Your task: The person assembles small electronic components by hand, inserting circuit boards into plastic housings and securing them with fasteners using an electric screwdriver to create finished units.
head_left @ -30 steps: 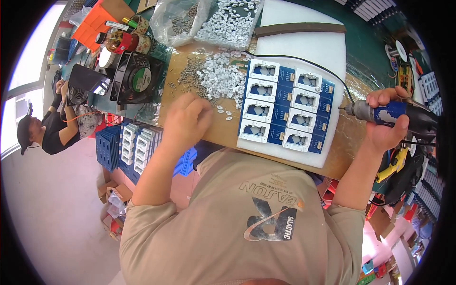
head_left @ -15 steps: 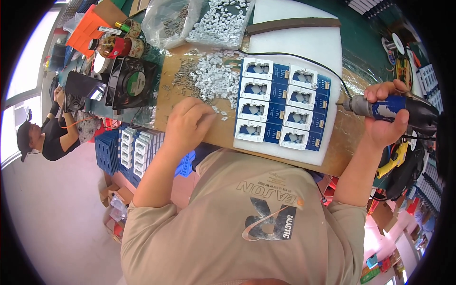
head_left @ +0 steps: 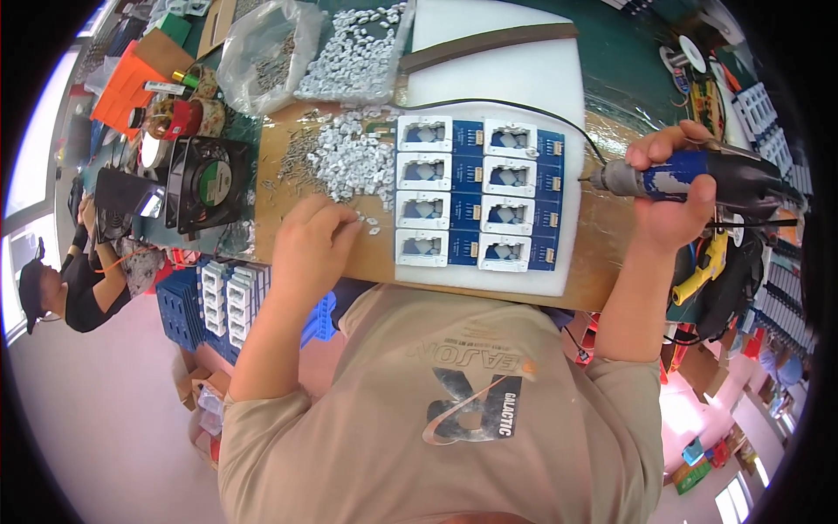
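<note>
My right hand (head_left: 665, 218) grips a blue and black electric screwdriver (head_left: 676, 176), its bit pointing left toward the edge of a blue circuit board panel (head_left: 467, 179). White rectangular frames (head_left: 424, 170) sit on this panel in two columns, with grey-white pieces visible inside their openings. On the brown work surface, my left hand (head_left: 316, 244) rests with curled fingers; whatever is between the fingertips is too small or hidden. Just beyond it lie a pile of small white plastic parts (head_left: 353, 157) and a scatter of metal screws (head_left: 297, 155).
White foam (head_left: 566, 262) lies under the panel, and a dark strip (head_left: 489, 45) crosses it farther back. Clear bags of screws (head_left: 278, 65) and white parts (head_left: 353, 57) stand behind the pile. A black fan (head_left: 209, 185) is at left. A black cable (head_left: 524, 106) runs behind the panel.
The whole view has shifted, so the bench appears farther left. My left hand stays by the small parts with its fingers curled; my right hand still holds the screwdriver beside the panel.
</note>
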Demonstrator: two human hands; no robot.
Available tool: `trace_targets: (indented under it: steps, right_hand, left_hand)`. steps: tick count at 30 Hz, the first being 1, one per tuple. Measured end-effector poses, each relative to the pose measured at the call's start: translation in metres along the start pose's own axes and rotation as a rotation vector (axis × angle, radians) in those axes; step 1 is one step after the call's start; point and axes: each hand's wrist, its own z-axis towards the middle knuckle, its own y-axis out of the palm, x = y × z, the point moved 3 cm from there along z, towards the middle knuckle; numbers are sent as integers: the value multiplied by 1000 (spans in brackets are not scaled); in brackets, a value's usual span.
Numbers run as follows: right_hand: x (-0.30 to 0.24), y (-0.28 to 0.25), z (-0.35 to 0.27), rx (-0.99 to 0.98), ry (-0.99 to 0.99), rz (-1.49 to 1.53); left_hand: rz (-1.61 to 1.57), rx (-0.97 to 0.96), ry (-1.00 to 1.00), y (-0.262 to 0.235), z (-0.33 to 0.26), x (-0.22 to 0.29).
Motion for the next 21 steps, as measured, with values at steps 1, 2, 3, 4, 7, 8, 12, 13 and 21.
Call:
trace_targets:
  steps: [1,2,3,4,7,8,12,13,21]
  right_hand:
    - [-2,2,0,16,-6,-42]
    - [-3,4,0,19,-11,-49]
    - [-4,6,0,41,-30,-29]
    - [-6,9,0,61,-49,-9]
    - [-7,14,0,80,-50,-26]
    - [-9,16,0,76,-51,-40]
    - [-18,31,2,63,-92,-97]
    - [-20,33,4,44,-100,-64]
    - [-15,96,26,-113,-82,61]
  left_hand:
    - [43,2,29,1,-1,1]
    - [87,5,57,2,-2,2]
    - [81,4,65,3,-3,2]
    - [60,27,69,4,-3,2]
    - [30,69,87,4,-5,2]
    - [34,87,99,4,-6,2]
    - [18,155,124,-4,-1,9]
    - [-21,160,164,-8,4,17]
    - [-240,150,455,25,75,79]
